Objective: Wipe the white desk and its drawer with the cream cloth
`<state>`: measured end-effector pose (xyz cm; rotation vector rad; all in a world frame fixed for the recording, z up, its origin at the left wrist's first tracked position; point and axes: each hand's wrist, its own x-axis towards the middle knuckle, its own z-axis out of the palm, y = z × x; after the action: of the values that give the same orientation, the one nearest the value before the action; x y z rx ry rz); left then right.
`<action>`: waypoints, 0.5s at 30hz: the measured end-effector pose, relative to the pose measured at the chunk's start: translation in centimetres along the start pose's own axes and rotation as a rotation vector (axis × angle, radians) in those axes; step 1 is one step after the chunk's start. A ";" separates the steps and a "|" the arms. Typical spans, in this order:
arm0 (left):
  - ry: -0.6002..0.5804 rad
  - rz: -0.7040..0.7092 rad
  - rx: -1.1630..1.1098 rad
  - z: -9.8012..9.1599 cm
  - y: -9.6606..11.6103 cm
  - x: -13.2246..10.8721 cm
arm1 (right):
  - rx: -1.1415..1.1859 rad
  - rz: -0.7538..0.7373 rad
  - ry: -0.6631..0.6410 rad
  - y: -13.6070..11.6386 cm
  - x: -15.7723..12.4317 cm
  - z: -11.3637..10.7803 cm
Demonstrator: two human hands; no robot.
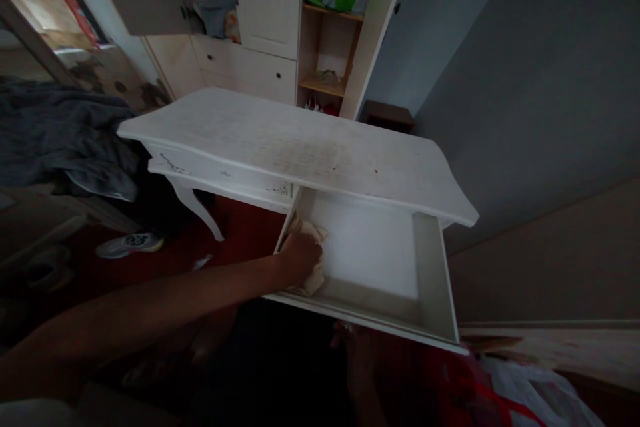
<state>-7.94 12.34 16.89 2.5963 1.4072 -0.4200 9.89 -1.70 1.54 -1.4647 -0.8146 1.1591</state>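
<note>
A white table point(240, 127) with curved edges has its right drawer point(370, 247) pulled out. Inside the drawer's left end, my left hand point(301, 257) is closed on a cream cloth point(314, 280), which bunches around the fingers against the side wall. Below the drawer front, in shadow, my right hand point(356, 347) has its fingers curled at a small pale drawer knob point(349, 327). Brownish smudges mark the tabletop, along with two small dark specks. The drawer's bottom is white, with greyer inner walls.
Behind the table stands a white wardrobe point(265, 7) with open doors and shelves holding bags. Grey clothing point(65, 140) is heaped at left. A shoe point(131, 245) lies on the red floor. Bags point(530, 387) sit at lower right, near the grey wall point(540, 113).
</note>
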 end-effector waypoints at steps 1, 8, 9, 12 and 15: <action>-0.027 0.013 -0.013 -0.1 0.0 0.0 | -0.010 -0.001 -0.011 0.0 0.0 0.0; -0.201 0.157 -0.172 -1.3 -2.0 0.3 | 0.022 -0.037 -0.038 0.5 0.2 0.3; -0.231 0.165 -0.219 -1.5 -2.3 0.3 | 0.022 -0.036 -0.044 0.4 0.2 0.4; -0.285 0.195 -0.347 -2.2 -2.9 0.7 | 0.046 -0.018 -0.044 0.1 0.2 0.7; -0.361 0.257 -0.394 -2.7 -3.1 1.1 | 0.060 0.014 -0.053 0.0 0.2 0.7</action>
<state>-9.52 15.62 19.11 2.2037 0.9168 -0.4865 9.29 -1.35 1.54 -1.3975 -0.8001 1.2275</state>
